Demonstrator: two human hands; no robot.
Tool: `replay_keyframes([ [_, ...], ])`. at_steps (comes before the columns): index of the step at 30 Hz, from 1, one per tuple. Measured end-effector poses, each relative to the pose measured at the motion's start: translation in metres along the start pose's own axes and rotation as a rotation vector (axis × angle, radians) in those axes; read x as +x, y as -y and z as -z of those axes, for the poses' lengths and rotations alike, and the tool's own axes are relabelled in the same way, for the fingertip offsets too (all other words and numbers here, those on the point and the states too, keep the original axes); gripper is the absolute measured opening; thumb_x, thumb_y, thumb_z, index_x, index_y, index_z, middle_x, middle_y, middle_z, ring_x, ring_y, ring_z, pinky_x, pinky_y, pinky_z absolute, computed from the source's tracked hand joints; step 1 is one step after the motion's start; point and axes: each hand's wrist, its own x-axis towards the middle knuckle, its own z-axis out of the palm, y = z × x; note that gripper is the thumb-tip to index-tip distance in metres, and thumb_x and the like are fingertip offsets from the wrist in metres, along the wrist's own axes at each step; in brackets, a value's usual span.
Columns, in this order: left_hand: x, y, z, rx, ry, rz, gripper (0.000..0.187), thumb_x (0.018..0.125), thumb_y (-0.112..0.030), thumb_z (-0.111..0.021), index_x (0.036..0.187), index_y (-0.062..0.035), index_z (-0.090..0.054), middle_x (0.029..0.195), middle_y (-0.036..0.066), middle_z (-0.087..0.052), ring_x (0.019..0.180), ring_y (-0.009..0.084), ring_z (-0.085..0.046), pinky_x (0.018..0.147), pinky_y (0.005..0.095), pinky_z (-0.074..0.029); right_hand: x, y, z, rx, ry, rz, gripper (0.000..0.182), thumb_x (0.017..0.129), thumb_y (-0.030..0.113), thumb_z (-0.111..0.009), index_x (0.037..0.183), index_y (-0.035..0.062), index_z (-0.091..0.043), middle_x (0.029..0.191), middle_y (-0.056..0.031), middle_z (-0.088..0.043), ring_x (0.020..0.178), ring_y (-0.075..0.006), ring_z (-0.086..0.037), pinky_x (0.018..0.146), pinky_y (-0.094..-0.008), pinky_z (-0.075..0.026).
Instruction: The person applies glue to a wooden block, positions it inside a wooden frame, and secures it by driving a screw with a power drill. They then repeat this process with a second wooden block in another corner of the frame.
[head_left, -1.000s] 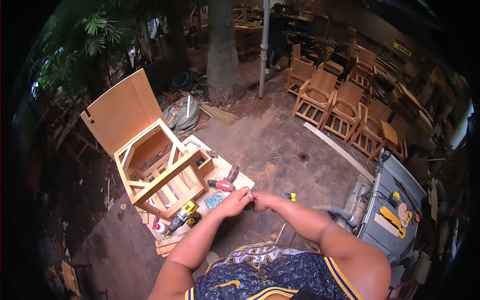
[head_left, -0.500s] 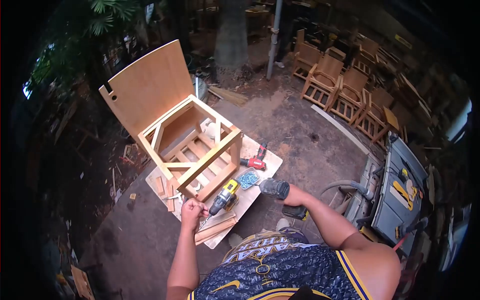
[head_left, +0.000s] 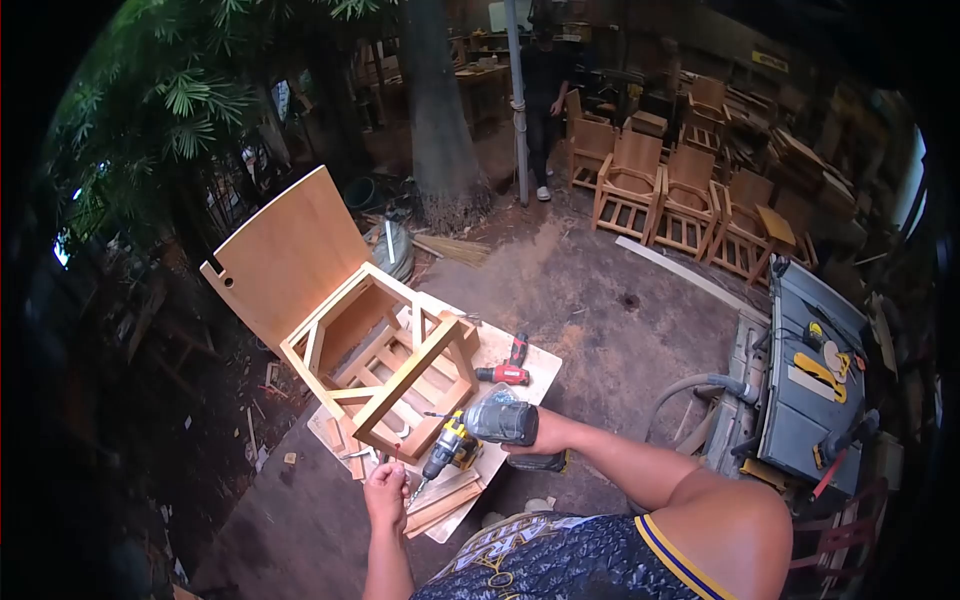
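My right hand (head_left: 549, 434) is wrapped round the handle of a dark cordless drill (head_left: 508, 420), whose bit points left toward the wooden chair frame (head_left: 412, 370). The chair lies with its slats low and its broad curved panel (head_left: 295, 255) rising at the far left. Fingers pinched, my left hand (head_left: 386, 492) is just below the frame's near corner; anything between the fingertips is too small to make out. Beside it, a yellow and black drill (head_left: 451, 447) lies on the board with its bit toward me. My right-hand drill partly covers the clear screw tub.
A red drill (head_left: 504, 374) and wood strips (head_left: 445, 505) lie on the pale work board (head_left: 540, 370). Finished-looking chairs (head_left: 660, 195) line the back right. A grey machine table (head_left: 812, 380) with a hose stands at right. A person (head_left: 545, 110) is beside the pole (head_left: 518, 120).
My right hand has brought the dark drill leftward, closer to the chair frame and over the screw tub. The view has tilted upward, showing more background. My left hand stays pinched near the corner.
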Motion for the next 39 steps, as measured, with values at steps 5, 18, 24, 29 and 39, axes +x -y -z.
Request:
replay_keyframes([
  [5, -0.034, 0.004, -0.003, 0.023, -0.062, 0.043, 0.03, 0.089, 0.0, -0.061, 0.119, 0.0057, -0.06, 0.085, 0.005, -0.064, 0.062, 0.0076, -0.054, 0.055, 0.02, -0.044, -0.003, -0.011, -0.015, 0.027, 0.013, 0.071, 0.035, 0.079, 0.021, -0.074, 0.107, 0.0027, -0.062, 0.096, -0.0139, -0.067, 0.088, -0.0229, -0.063, 0.086, -0.0358, -0.05],
  [18, -0.058, 0.001, 0.046, 0.02, -0.112, -0.02, 0.047, 0.088, 0.006, -0.057, 0.134, 0.006, -0.049, 0.09, 0.002, -0.06, 0.073, 0.0091, -0.057, 0.065, 0.0219, -0.048, 0.017, 0.007, -0.064, 0.035, 0.14, 0.043, 0.038, 0.08, 0.022, -0.074, 0.111, 0.0037, -0.06, 0.1, -0.013, -0.067, 0.091, -0.0217, -0.063, 0.088, -0.0351, -0.049],
  [24, -0.035, -0.004, 0.125, -0.094, -0.022, 0.031, 0.032, 0.096, -0.013, -0.058, 0.122, 0.0065, -0.057, 0.086, 0.004, -0.062, 0.065, 0.0087, -0.058, 0.058, 0.0207, -0.051, 0.042, 0.045, -0.122, -0.009, 0.053, 0.049, 0.034, 0.078, 0.02, -0.074, 0.106, 0.0037, -0.062, 0.095, -0.0128, -0.067, 0.087, -0.0233, -0.063, 0.084, -0.036, -0.05],
  [29, 0.028, -0.012, 0.216, -0.136, 0.214, 0.044, 0.024, 0.097, -0.019, -0.058, 0.105, 0.0041, -0.063, 0.079, 0.009, -0.066, 0.06, 0.0125, -0.062, 0.053, 0.0232, -0.054, 0.073, 0.097, -0.205, -0.069, -0.019, -0.082, 0.032, 0.077, 0.017, -0.076, 0.102, 0.0038, -0.061, 0.09, -0.009, -0.066, 0.081, -0.0194, -0.062, 0.08, -0.0339, -0.051],
  [39, 0.083, -0.057, 0.302, -0.524, 0.409, 0.187, 0.016, 0.098, -0.018, -0.056, 0.1, -0.0023, -0.057, 0.09, 0.013, -0.068, 0.073, 0.0195, -0.07, 0.059, 0.0252, -0.059, 0.137, 0.171, -0.354, -0.112, -0.028, -0.12, 0.035, 0.079, 0.019, -0.075, 0.108, 0.0038, -0.062, 0.095, -0.0124, -0.067, 0.086, -0.0234, -0.064, 0.083, -0.035, -0.051],
])
